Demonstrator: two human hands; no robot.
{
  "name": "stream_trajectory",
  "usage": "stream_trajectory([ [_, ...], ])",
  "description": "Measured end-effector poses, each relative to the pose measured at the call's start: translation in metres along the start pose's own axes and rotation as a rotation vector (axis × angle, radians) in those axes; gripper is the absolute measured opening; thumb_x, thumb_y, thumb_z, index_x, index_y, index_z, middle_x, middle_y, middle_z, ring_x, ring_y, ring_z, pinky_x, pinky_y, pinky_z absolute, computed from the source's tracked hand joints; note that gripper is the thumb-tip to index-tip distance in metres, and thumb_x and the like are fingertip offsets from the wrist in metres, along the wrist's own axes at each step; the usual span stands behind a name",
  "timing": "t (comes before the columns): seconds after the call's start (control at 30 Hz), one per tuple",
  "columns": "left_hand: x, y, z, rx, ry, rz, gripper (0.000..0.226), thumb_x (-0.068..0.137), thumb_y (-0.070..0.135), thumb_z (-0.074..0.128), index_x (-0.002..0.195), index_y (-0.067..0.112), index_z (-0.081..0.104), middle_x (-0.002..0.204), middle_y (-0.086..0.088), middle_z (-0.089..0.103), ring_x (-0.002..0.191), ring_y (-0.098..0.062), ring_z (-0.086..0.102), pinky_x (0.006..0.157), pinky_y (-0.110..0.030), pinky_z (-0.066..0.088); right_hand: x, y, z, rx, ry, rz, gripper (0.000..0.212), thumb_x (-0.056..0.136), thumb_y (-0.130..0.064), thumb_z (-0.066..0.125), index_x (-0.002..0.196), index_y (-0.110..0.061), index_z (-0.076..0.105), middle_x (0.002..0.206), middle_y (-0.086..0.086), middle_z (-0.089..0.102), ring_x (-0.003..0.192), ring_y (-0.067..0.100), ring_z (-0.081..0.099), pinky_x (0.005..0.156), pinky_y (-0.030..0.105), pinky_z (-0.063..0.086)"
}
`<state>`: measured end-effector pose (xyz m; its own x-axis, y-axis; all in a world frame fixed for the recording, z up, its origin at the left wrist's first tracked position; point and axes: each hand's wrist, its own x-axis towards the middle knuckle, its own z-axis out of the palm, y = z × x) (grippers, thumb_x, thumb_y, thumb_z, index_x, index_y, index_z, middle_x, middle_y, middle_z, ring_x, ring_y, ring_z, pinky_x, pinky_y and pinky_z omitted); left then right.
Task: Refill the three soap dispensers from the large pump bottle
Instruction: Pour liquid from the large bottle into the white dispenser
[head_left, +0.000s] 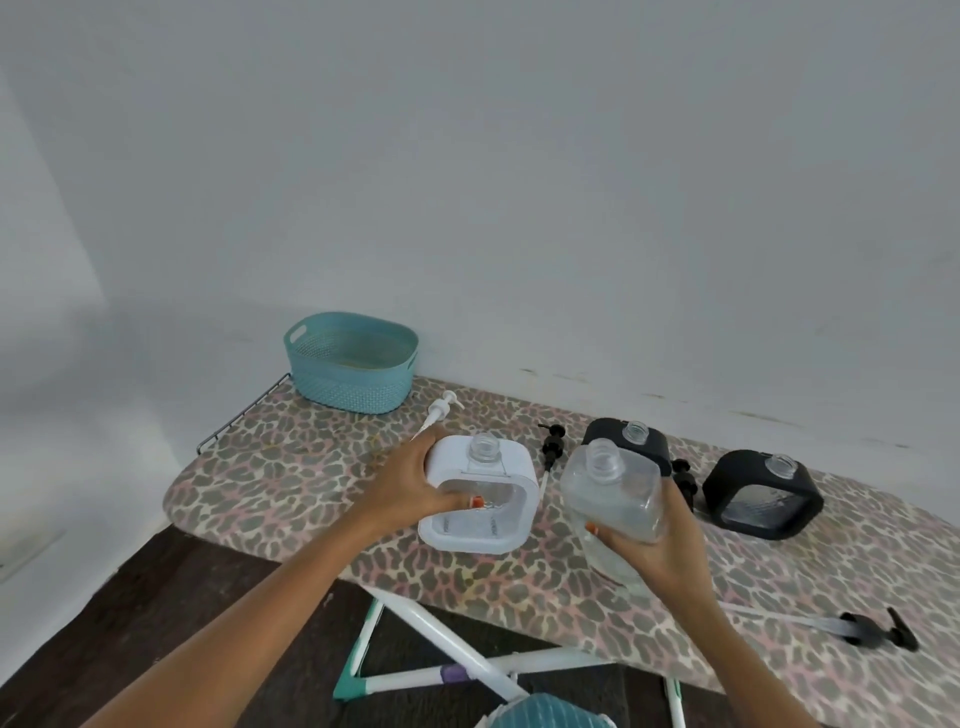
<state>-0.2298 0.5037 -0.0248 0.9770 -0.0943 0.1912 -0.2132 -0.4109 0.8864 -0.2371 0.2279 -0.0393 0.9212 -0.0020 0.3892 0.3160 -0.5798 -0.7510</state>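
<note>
Two hands, both curled: my left hand (410, 483) grips the white dispenser (453, 456) standing by the near edge of the ironing board (270, 467); my right hand (670, 545) holds the clear bottle (615, 501) tilted just beside it, neck open.

The ironing board (270, 483) has open cover at its left end, in front of the teal basket (353, 364), which fills the far left corner against the wall (571, 208). A white pump (441, 410) lies between the basket and the white dispenser (480, 525). The gap between that dispenser and the held clear bottle (615, 499) is narrow and crossed by a black pump (551, 447). The rear black dispenser (602, 439), a second black pump (685, 480) and the right black dispenser (763, 493) crowd the right rear. A long black pump (878, 631) lies along the near right edge, with bare cover behind it.
</note>
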Motion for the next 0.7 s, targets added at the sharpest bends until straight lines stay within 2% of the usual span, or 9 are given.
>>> stream_trajectory([
  [0.1,-0.010,0.004,0.001,0.045,-0.065,0.024,0.061,0.055,0.031,0.086,0.105,0.030,0.051,0.101,0.010,0.060,0.092,-0.001,0.059,0.083,-0.023,0.050,0.006,-0.011,-0.008,-0.115,0.010,-0.077,0.061,0.060,-0.016,0.085,0.109,-0.002,0.052,0.093,-0.002,0.052,0.086,0.017,0.051,0.063,0.018,0.037],
  [0.2,-0.019,0.009,0.004,0.091,-0.141,0.053,0.057,0.056,0.032,0.085,0.096,0.041,0.045,0.096,0.021,0.054,0.086,0.012,0.055,0.076,-0.011,0.046,0.014,-0.015,-0.016,-0.175,-0.001,-0.146,0.066,0.058,-0.018,0.087,0.112,-0.001,0.052,0.095,-0.001,0.052,0.088,0.020,0.052,0.070,0.029,0.040],
  [0.27,-0.022,0.010,0.007,0.105,-0.163,0.071,0.058,0.053,0.039,0.084,0.098,0.039,0.047,0.097,0.021,0.054,0.088,0.010,0.054,0.076,-0.011,0.045,0.017,-0.017,-0.020,-0.209,-0.007,-0.192,0.069,0.057,-0.032,0.086,0.112,-0.006,0.053,0.095,0.001,0.056,0.089,0.025,0.056,0.070,0.033,0.042],
  [0.33,-0.024,0.011,0.011,0.110,-0.167,0.077,0.059,0.058,0.030,0.085,0.104,0.029,0.048,0.098,0.016,0.055,0.091,0.003,0.054,0.079,-0.019,0.046,0.018,-0.019,-0.024,-0.250,-0.007,-0.275,0.068,0.057,-0.052,0.074,0.111,-0.017,0.050,0.096,0.005,0.062,0.085,0.025,0.059,0.067,0.034,0.045],
  [0.37,-0.025,0.012,0.013,0.117,-0.166,0.079,0.059,0.058,0.031,0.085,0.105,0.027,0.048,0.098,0.015,0.055,0.091,0.001,0.053,0.079,-0.022,0.046,0.018,-0.021,-0.026,-0.275,-0.003,-0.338,0.066,0.057,-0.053,0.072,0.109,-0.020,0.048,0.095,0.007,0.064,0.082,0.025,0.060,0.066,0.034,0.047],
  [0.43,-0.025,0.016,0.016,0.123,-0.166,0.093,0.061,0.056,0.038,0.082,0.105,0.027,0.049,0.097,0.015,0.055,0.090,0.000,0.053,0.079,-0.021,0.046,0.019,-0.026,-0.027,-0.341,0.009,-0.466,0.061,0.057,-0.044,0.074,0.107,-0.019,0.048,0.090,0.009,0.067,0.077,0.029,0.064,0.063,0.031,0.045],
  [0.53,-0.026,0.020,0.019,0.131,-0.176,0.089,0.057,0.059,0.028,0.085,0.100,0.033,0.046,0.093,0.022,0.053,0.086,0.005,0.053,0.071,-0.009,0.042,0.022,-0.033,-0.028,-0.415,0.034,-0.553,0.059,0.054,-0.034,0.074,0.104,-0.021,0.046,0.084,0.008,0.069,0.072,0.030,0.066,0.062,0.028,0.041],
  [0.7,-0.027,0.019,0.021,0.158,-0.189,0.086,0.058,0.061,0.028,0.084,0.104,0.033,0.046,0.094,0.022,0.052,0.087,0.006,0.052,0.072,-0.010,0.040,0.027,-0.031,-0.029,-0.492,0.044,-0.652,0.056,0.054,-0.033,0.073,0.102,-0.019,0.046,0.083,0.007,0.070,0.069,0.028,0.066,0.063,0.027,0.041],
])
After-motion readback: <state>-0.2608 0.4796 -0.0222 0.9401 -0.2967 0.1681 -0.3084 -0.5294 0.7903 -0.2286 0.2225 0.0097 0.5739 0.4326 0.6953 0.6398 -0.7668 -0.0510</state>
